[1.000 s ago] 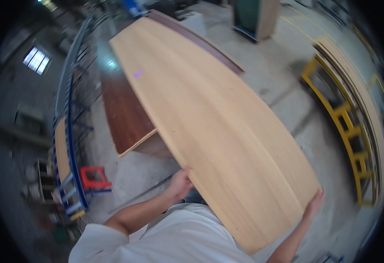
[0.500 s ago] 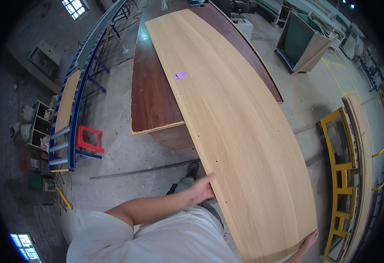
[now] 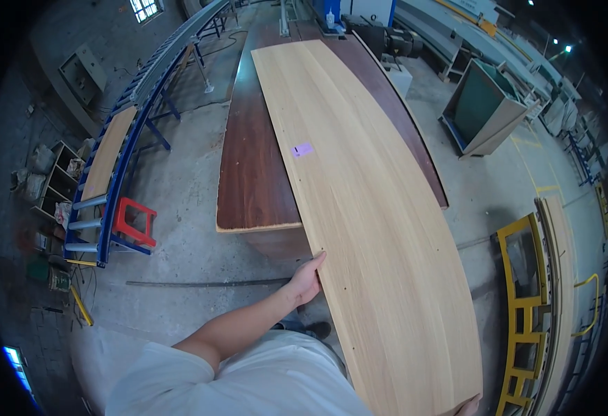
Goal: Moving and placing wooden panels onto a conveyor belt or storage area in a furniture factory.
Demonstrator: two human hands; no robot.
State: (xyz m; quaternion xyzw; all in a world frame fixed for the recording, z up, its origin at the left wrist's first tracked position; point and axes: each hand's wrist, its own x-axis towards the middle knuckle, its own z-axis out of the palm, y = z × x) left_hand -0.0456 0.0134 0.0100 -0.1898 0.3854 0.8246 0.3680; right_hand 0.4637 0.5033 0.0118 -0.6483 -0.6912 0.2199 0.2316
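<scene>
The long board (image 3: 380, 229) is pale, straight-grained wood, with small dark holes near its left edge and a purple label (image 3: 302, 150) toward the far end. Its far part lies over the dark red-brown tabletop (image 3: 259, 173); its near part juts out. The person's left hand (image 3: 305, 283) grips its left edge, the right hand (image 3: 469, 406) its near right corner.

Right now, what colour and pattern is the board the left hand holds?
The board is pale tan with lengthwise wood grain, best seen in the head view.
</scene>
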